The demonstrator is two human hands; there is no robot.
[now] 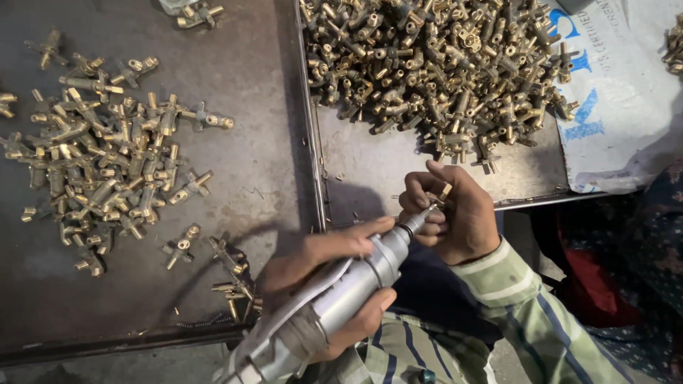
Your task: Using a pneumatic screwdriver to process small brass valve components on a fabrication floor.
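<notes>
Head view: a silver pneumatic driver [341, 295] is grasped around its barrel by the left hand [324, 274], low at about six o'clock, its tip aimed up toward two o'clock. At that tip, a small brass fitting [442, 193] is pinched between the fingers of the right hand [452, 213], just right of centre. A large heap of brass fittings [434, 67] is seen at twelve o'clock on a metal tray [377, 167]. A second, flatter spread of fittings [107, 160] is laid at nine o'clock on the dark steel table [249, 99]. A white printed sack [626, 107] is seen at two o'clock.
</notes>
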